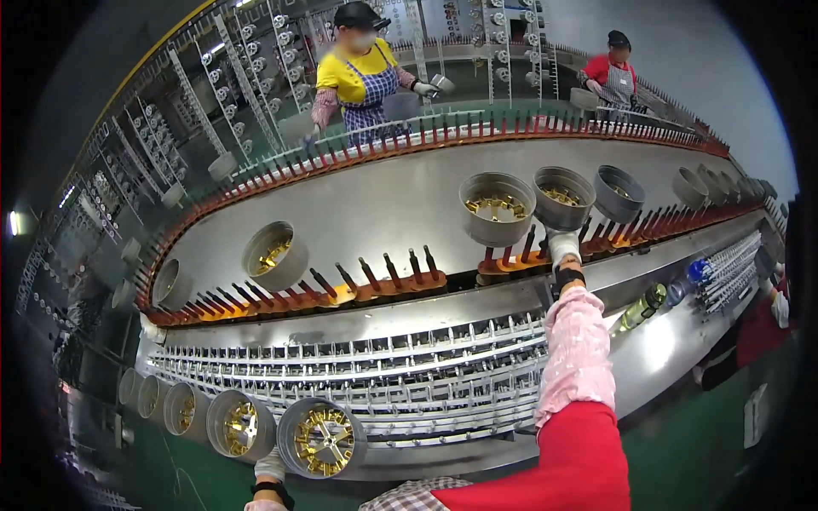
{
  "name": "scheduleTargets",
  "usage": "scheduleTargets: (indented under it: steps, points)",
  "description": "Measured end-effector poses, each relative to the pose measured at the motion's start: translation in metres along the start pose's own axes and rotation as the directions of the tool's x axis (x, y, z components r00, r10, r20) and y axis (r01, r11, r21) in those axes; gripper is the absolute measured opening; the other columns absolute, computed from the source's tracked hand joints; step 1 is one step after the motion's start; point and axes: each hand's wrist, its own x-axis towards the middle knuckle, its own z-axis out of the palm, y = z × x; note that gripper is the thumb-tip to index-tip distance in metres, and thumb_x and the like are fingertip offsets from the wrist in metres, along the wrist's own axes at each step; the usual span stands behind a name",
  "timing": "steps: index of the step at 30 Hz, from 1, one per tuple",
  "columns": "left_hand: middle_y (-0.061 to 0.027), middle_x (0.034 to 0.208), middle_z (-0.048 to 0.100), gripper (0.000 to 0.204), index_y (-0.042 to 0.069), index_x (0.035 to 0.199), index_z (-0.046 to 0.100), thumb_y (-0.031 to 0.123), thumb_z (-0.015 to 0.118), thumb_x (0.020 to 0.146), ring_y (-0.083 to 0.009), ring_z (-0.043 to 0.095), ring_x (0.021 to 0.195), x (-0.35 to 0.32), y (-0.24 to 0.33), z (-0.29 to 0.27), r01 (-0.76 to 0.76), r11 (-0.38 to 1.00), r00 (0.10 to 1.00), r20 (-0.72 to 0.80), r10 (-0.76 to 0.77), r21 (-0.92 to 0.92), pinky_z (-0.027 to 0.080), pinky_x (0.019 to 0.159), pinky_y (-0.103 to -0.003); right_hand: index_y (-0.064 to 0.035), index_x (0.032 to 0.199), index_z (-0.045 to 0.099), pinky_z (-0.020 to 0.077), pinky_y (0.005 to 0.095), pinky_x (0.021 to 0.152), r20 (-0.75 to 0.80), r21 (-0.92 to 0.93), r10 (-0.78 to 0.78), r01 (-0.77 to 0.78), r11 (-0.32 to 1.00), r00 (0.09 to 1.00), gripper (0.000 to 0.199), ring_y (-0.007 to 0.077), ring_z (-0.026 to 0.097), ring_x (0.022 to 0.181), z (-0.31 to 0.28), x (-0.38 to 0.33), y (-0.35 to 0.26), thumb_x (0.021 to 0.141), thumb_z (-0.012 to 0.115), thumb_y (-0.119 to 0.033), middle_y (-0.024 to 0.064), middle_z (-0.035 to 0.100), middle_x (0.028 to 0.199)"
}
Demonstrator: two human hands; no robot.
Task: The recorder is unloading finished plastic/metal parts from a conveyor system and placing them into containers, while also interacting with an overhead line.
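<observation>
My right hand [563, 246], in a white glove, is stretched far forward to the near wall of a grey round drum [564, 201] with gold pieces inside. It grips that drum low on its side; some fingertips are hidden. At the lower edge, my left hand [271, 466], also gloved, is against the lower left side of another grey drum [291, 430]. Gold pieces [317, 464] ring the inside of this one, around a silver spoked part [331, 442]. The drum hides the left fingers, so their grip does not show.
Silver pronged racks [358, 372] lie across the bench. More drums [230, 426] line its left edge. Upright red-and-black pegs [368, 272] border the metal table. A green bottle [641, 308] lies to the right. Two co-workers [362, 81] [612, 75] stand beyond.
</observation>
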Motion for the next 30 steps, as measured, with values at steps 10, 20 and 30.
scheduleTargets:
  steps: [10,20,30]
  points:
    - [-0.0152,0.125,0.051,0.037,0.006,0.122,0.050,0.017,0.040,0.088,-0.0269,0.049,0.115,-0.011,0.012,-0.017,-0.149,0.914,0.987,0.114,0.114,0.378,0.039,0.096,-0.035,-0.0092,0.096,0.062,0.0407,0.0234,0.052,-0.140,-0.030,-0.645,0.648,0.761,0.751,0.018,0.0086,0.051,0.054,-0.095,-0.107,-0.104,0.085,0.049,-0.017,0.0009,0.057,0.065]
    - [-0.0099,0.098,0.064,0.025,0.005,0.102,0.057,0.013,0.041,0.084,-0.0246,0.061,0.091,0.036,-0.036,0.056,-0.213,0.867,0.939,-0.149,0.309,0.450,0.046,0.084,-0.036,-0.0147,0.108,0.058,0.0426,0.0334,0.063,0.107,0.097,-0.653,0.646,0.757,0.749,0.026,0.0186,0.052,0.071,-0.041,-0.399,-0.055,0.083,0.051,-0.015,0.0036,0.057,0.090]
    - [-0.0144,0.093,0.064,0.023,0.006,0.097,0.061,0.012,0.044,0.083,-0.0284,0.063,0.086,0.019,0.002,0.010,-0.279,0.855,0.889,-0.219,0.402,0.437,0.049,0.078,-0.040,-0.0120,0.118,0.052,0.0353,0.0390,0.089,0.303,-0.321,-0.388,0.476,0.819,0.871,0.037,0.0225,0.043,0.106,0.035,-0.454,-0.012,0.087,0.044,-0.030,0.0070,0.050,0.118]
